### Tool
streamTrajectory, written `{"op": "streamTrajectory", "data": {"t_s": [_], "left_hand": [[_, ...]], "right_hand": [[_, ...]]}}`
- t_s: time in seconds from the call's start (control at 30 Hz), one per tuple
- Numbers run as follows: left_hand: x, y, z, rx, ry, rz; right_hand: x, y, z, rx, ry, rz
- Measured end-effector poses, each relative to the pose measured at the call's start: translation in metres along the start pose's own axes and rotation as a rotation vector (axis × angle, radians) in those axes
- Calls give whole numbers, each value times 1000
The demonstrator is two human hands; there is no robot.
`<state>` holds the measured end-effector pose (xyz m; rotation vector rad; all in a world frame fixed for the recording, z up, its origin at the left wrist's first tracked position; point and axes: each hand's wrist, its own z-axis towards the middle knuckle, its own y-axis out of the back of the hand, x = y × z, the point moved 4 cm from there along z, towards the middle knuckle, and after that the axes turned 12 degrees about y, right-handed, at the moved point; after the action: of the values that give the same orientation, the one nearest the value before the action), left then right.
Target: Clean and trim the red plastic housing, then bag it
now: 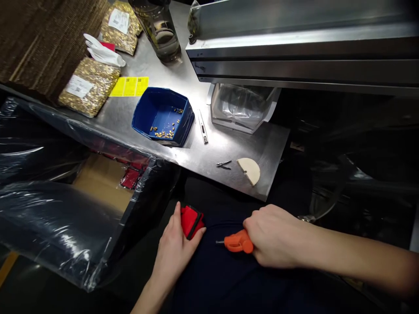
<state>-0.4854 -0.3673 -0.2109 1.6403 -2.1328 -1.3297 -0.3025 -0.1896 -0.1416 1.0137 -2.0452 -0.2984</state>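
Note:
Over my lap, my left hand grips a small red plastic part with a black edge, thumb on one side and fingers on the other. My right hand is wrapped round an orange air blow gun. Its thin metal nozzle points left toward the red part, with a gap between them. The gun's handle is hidden inside my fist. On the metal bench ahead sit a half-round cream-coloured piece, small tweezers or pliers and a utility knife.
A blue bin holds several small brass pieces. Behind it lie bags of brass parts, yellow labels, a white glove and a bottle. A plastic-lined box stands left; a metal beam overhangs the right.

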Motion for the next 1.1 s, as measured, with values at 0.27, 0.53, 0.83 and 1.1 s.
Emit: {"op": "streamTrajectory", "data": {"t_s": [0.27,0.53,0.83,1.1], "left_hand": [[37,26,12,689,-42,-489],[32,12,2,702,94,-1486],[-23,15,4,85,-331,400],[-36,16,17,244,-587,624]], "right_hand": [[-22,36,-6,12,8,74],[-35,13,0,40,72,217],[-13,-1,-15,-64,-97,92],[7,22,13,-87,-32,-89]]}}
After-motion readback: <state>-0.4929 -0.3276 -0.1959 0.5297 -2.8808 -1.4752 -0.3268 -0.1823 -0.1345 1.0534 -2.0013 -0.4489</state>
